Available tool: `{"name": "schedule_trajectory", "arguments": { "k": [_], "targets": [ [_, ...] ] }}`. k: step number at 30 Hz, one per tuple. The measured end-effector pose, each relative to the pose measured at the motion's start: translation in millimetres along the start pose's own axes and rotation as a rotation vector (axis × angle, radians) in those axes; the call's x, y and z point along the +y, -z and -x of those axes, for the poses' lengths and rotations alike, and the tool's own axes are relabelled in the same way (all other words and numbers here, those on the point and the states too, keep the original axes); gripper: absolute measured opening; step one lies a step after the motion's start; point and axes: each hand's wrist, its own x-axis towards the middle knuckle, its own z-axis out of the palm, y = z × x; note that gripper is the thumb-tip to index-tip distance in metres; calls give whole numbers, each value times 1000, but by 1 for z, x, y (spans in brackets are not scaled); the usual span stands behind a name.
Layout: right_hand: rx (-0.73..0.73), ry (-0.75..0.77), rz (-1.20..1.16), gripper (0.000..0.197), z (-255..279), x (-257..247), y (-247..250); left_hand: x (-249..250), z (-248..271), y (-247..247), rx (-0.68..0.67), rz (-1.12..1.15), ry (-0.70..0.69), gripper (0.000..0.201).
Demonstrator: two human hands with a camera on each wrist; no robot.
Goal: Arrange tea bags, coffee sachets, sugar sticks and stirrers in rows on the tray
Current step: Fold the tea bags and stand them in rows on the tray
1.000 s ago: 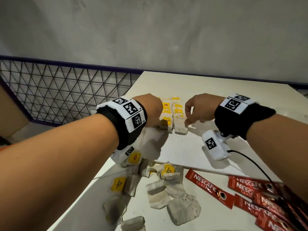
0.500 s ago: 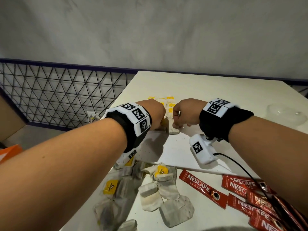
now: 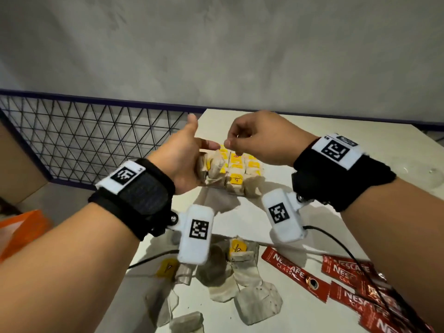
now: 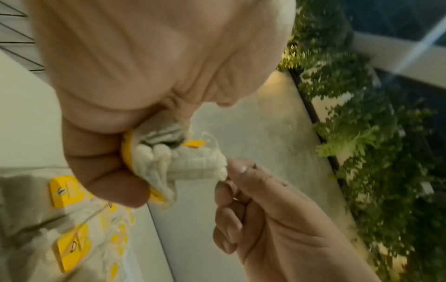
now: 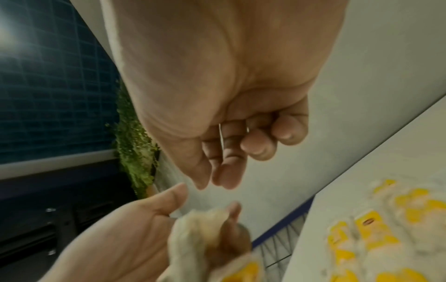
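Both hands have lifted off the white table since half a second ago, when they were down at the rows of tea bags with fists low over them. Now the left hand (image 3: 185, 162) is raised, thumb pointing up, its curled fingers gripping a bunch of off-white paper tea bags with yellow tags (image 4: 173, 160). The right hand (image 3: 259, 140) is just beside it, fingers curled inward, thumb and forefinger pinched close together at the corner of the bunch. The left wrist view shows those fingertips (image 4: 237, 168) touching the bunch's edge; whether they actually clamp a bag or a string, I cannot tell.

Below and beyond the hands, rows of flat tea bags with yellow tags (image 3: 240, 174) lie side by side on the white table (image 3: 312, 138), touching one another. Nearer the person, a loose heap of crumpled tea bags (image 3: 230, 272) lies on the same surface. To its right lie several red Nescafe coffee sachets (image 3: 346, 282), overlapping. A thin pale stirrer stick (image 3: 312, 251) lies across the table between the heap and the rows. Black bands with printed square markers wrap both wrists.
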Motion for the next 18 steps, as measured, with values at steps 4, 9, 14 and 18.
{"name": "schedule_trajectory", "arguments": {
  "k": [4, 9, 14, 18],
  "targets": [
    [68, 83, 8, 3, 16, -17, -18, -11, 9, 2, 37, 139, -50, 80],
    [173, 45, 65, 17, 24, -19, -37, -22, 17, -4, 94, 262, -82, 79],
    [135, -105, 81, 24, 23, -18, -39, -31, 24, -12, 155, 366, -182, 72],
    [83, -142, 81, 10, 23, -17, -34, -37, 25, -13, 171, 370, -250, 71]
  ]
}}
